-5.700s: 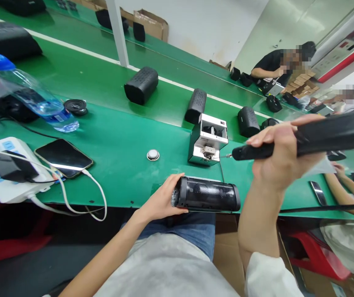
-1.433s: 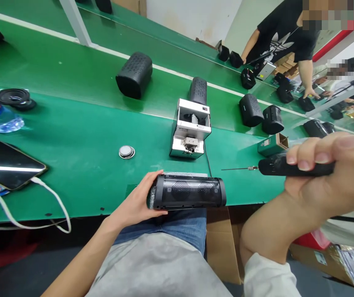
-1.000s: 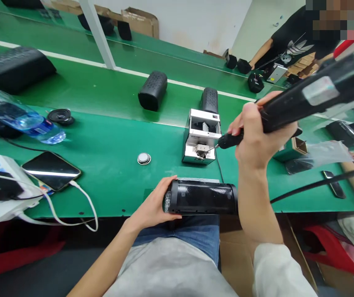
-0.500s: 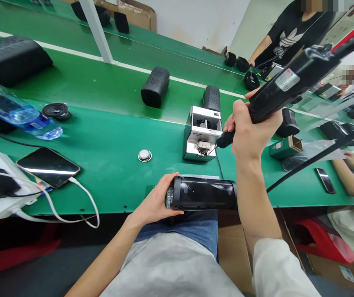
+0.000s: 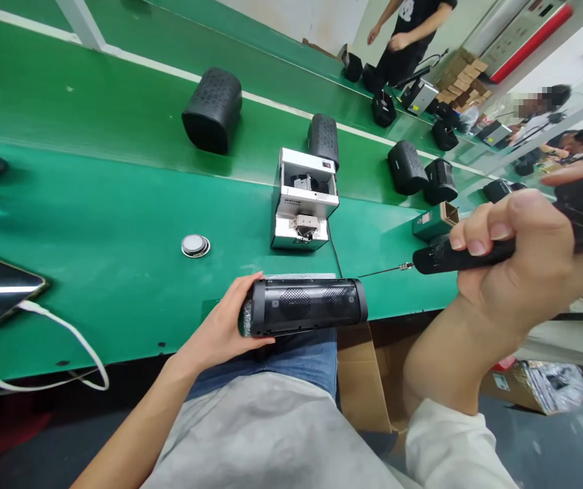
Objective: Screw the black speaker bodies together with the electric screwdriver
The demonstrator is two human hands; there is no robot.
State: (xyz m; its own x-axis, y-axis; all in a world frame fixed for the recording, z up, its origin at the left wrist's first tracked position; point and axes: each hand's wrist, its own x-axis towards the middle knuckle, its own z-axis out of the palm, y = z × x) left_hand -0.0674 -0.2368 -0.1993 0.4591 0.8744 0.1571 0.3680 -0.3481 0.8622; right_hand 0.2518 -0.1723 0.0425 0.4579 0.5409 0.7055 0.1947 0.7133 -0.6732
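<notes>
My left hand (image 5: 224, 322) is wrapped around the left end of a black speaker body (image 5: 314, 309), which lies at the bench's front edge. Two round perforated patches show through its glossy front. At the right, my right hand (image 5: 520, 255) grips a black electric screwdriver (image 5: 441, 258) held nearly level. Its long thin bit points left, and the tip is close to the speaker's upper right corner; whether they touch I cannot tell. Behind the speaker stands a silver and black screw feeder (image 5: 304, 204). A small round silver part (image 5: 195, 245) lies left of the feeder.
Black speaker shells (image 5: 214, 112) stand along the green bench (image 5: 133, 210). A phone (image 5: 1, 285) with a white cable (image 5: 74, 333) lies at left. A green box (image 5: 436, 221) sits at right, and an open carton (image 5: 362, 380) below the bench. Other people work at the back right.
My right hand has moved the screwdriver right, taking its bit off the screw feeder to beside the speaker. The view has shifted right; my left hand keeps hold of the speaker.
</notes>
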